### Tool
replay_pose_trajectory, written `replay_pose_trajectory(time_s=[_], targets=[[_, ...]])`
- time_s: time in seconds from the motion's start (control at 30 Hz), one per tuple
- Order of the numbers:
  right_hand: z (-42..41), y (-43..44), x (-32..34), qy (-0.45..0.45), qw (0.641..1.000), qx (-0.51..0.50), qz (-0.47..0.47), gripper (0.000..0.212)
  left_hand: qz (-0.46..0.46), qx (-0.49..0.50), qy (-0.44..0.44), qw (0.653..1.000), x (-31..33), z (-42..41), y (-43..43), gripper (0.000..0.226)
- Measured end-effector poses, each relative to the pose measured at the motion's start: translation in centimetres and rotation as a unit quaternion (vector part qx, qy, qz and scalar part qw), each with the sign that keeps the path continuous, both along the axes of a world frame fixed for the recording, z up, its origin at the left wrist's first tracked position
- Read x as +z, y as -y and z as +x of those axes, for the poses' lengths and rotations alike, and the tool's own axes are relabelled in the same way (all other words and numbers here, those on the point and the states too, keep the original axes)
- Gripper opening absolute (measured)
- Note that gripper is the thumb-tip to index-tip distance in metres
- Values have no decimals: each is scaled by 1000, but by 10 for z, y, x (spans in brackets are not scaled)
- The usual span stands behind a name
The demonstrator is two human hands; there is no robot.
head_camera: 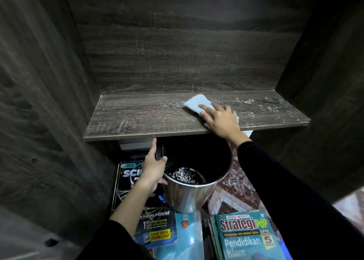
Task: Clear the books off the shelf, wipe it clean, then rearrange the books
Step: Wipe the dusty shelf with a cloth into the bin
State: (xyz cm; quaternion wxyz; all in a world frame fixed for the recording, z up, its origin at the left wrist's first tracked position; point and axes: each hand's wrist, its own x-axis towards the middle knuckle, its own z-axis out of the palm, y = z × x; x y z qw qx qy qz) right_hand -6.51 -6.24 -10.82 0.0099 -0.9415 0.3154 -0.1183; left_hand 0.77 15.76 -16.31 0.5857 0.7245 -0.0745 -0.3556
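Books (244,238) lie beside a metal bin (189,192) holding white crumbs (183,174), left hand (153,167) gripping its rim, right hand (222,119) flat on cloth (195,102).

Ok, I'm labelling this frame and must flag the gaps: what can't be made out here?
Head view only:
- Science book: title hidden past "SCI" by the left hand gripping the bin.
- Bin's inside: too dark; only white crumbs show.
- Cloth: its near part covered by the right hand.
- White thing under the shelf: mostly hidden by the shelf's front edge.
- Strategi PdP book: cut off by the bottom edge.
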Motion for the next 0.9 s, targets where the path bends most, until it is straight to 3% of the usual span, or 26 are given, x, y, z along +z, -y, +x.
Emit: replay_pose_trajectory(time_s=[0.1,0.23,0.53,0.67,0.77,0.9], targets=[[11,0,0,-91,995,-14,45,53,-1,1,-5,1000,-1,3,0,69],[15,-6,-3,-91,996,-5,-6,51,-2,11,-16,1000,-2,6,1,69],[-13,-35,-29,72,977,130,-153,41,-8,-4,-6,1000,5,-8,7,69],[-52,-40,-27,103,975,193,-42,50,-10,-24,1,1000,6,-16,10,68],[-86,-32,-20,140,976,159,49,50,1,-36,20,999,5,-23,18,69],[-127,-11,-10,212,972,77,62,51,4,-63,35,997,1,-35,35,71]])
